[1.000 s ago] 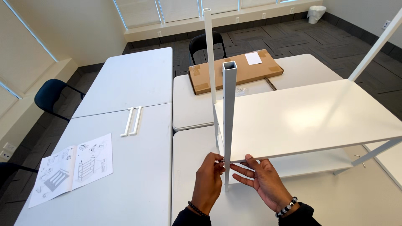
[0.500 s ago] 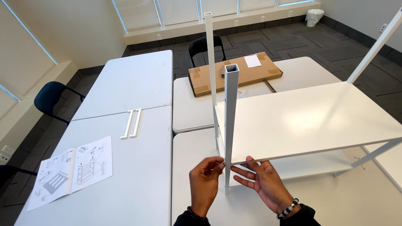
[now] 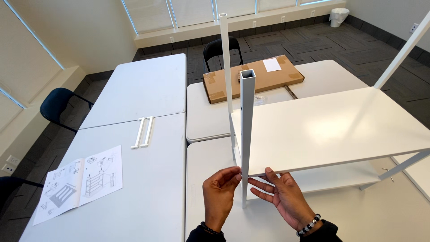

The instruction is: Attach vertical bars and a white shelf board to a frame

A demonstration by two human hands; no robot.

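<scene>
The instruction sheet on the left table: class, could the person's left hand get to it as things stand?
Probably yes. The left hand only pinches at the white post, and the bare tabletop between it and the instruction sheet holds nothing in the way, though it may take a stretch.
</scene>
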